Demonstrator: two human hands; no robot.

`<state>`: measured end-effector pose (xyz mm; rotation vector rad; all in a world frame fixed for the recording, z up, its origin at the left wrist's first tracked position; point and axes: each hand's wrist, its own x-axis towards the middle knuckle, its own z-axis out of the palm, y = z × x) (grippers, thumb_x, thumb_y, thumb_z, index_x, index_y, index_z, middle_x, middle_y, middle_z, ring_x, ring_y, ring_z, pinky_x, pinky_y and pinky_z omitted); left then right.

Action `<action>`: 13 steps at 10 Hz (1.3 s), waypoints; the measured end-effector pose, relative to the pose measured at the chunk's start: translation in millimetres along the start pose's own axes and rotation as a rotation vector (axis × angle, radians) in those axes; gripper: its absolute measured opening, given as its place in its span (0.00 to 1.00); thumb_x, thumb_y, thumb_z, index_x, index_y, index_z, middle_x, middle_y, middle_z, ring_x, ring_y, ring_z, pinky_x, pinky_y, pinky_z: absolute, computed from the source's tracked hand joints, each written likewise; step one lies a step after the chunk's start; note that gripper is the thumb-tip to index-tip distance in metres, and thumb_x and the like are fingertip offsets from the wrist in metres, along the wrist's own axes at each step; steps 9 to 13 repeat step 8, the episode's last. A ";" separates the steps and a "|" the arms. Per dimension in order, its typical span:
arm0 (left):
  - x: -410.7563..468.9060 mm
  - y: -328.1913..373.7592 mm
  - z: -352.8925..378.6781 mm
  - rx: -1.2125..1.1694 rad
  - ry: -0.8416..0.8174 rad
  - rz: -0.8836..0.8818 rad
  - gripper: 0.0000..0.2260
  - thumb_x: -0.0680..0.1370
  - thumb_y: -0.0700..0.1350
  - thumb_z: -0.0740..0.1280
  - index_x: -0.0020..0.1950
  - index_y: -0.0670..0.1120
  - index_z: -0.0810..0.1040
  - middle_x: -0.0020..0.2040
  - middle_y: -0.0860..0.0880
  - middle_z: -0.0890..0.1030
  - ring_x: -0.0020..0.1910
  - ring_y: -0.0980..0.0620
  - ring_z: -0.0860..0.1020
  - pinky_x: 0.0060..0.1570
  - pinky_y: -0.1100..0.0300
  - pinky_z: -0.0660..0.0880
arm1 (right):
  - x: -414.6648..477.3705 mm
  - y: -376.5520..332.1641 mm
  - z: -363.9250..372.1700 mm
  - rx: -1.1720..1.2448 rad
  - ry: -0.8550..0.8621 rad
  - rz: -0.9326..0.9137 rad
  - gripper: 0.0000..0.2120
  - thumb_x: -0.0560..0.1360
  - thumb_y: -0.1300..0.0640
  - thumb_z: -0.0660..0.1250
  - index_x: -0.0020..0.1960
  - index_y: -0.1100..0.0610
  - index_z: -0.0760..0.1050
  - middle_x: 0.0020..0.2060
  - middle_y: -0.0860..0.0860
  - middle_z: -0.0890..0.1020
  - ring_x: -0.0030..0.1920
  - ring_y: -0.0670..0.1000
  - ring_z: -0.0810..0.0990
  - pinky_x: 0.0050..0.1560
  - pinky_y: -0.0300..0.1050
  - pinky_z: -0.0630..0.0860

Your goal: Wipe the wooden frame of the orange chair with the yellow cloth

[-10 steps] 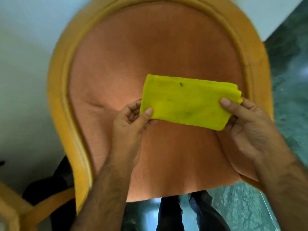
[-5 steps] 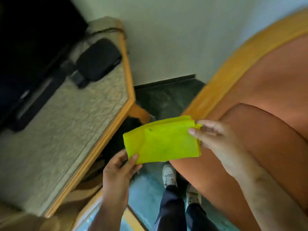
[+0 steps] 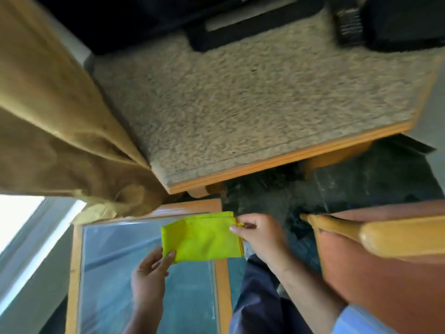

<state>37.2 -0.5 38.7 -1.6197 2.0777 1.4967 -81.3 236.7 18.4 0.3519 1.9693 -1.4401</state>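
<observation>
Pinching yellow cloth (image 3: 203, 237) by opposite edges, left hand (image 3: 149, 273), right hand (image 3: 258, 233), chair frame (image 3: 385, 237) just right

I've swung left: the chair (image 3: 385, 266) has slid to my right, and the cloth (image 3: 202, 237) now hangs over a glass panel (image 3: 144, 285).

Yellow cloth (image 3: 203, 237): thin woven fabric, matt, folded flat w/ a stitched hem. Chair armrest (image 3: 395, 237): varnished wood, smooth, semi-gloss; chair upholstery (image 3: 375, 285) orange fabric, matt. Countertop (image 3: 240, 104): speckled stone look, w/ smooth wood edging. Curtain (image 3: 48, 141): tan cloth, matt, soft folds. Low table (image 3: 149, 280): glossy glass top, wood frame. Floor (image 3: 349, 184): dark polished stone.
</observation>
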 end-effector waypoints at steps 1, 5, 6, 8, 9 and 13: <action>44.6 -31.9 -2.5 0.067 0.096 -0.036 0.13 0.70 0.45 0.80 0.53 0.45 0.88 0.29 0.62 0.85 0.38 0.45 0.81 0.48 0.50 0.78 | 38.2 17.3 50.2 -0.092 -0.042 0.101 0.13 0.71 0.61 0.79 0.55 0.62 0.86 0.45 0.56 0.89 0.47 0.58 0.88 0.55 0.61 0.84; 151.0 -67.1 9.8 0.587 0.107 0.116 0.08 0.75 0.46 0.75 0.53 0.47 0.87 0.50 0.42 0.89 0.53 0.38 0.84 0.48 0.54 0.74 | 111.1 50.6 132.0 -0.604 0.043 0.017 0.14 0.73 0.56 0.78 0.57 0.59 0.84 0.55 0.57 0.88 0.57 0.58 0.84 0.57 0.47 0.80; 150.0 -70.4 14.9 0.684 0.091 0.149 0.07 0.76 0.44 0.73 0.51 0.42 0.84 0.50 0.38 0.87 0.53 0.34 0.83 0.48 0.49 0.76 | 109.6 52.9 138.2 -0.755 0.089 -0.044 0.16 0.73 0.53 0.78 0.57 0.58 0.82 0.57 0.57 0.86 0.58 0.59 0.83 0.56 0.48 0.78; 146.1 -65.2 30.3 0.988 0.124 0.225 0.26 0.81 0.41 0.64 0.77 0.35 0.63 0.78 0.33 0.67 0.79 0.35 0.64 0.80 0.43 0.58 | 105.3 56.9 129.6 -1.126 0.275 -0.192 0.53 0.69 0.34 0.73 0.80 0.61 0.55 0.80 0.63 0.60 0.82 0.62 0.55 0.80 0.60 0.56; 146.1 -65.2 30.3 0.988 0.124 0.225 0.26 0.81 0.41 0.64 0.77 0.35 0.63 0.78 0.33 0.67 0.79 0.35 0.64 0.80 0.43 0.58 | 105.3 56.9 129.6 -1.126 0.275 -0.192 0.53 0.69 0.34 0.73 0.80 0.61 0.55 0.80 0.63 0.60 0.82 0.62 0.55 0.80 0.60 0.56; 146.1 -65.2 30.3 0.988 0.124 0.225 0.26 0.81 0.41 0.64 0.77 0.35 0.63 0.78 0.33 0.67 0.79 0.35 0.64 0.80 0.43 0.58 | 105.3 56.9 129.6 -1.126 0.275 -0.192 0.53 0.69 0.34 0.73 0.80 0.61 0.55 0.80 0.63 0.60 0.82 0.62 0.55 0.80 0.60 0.56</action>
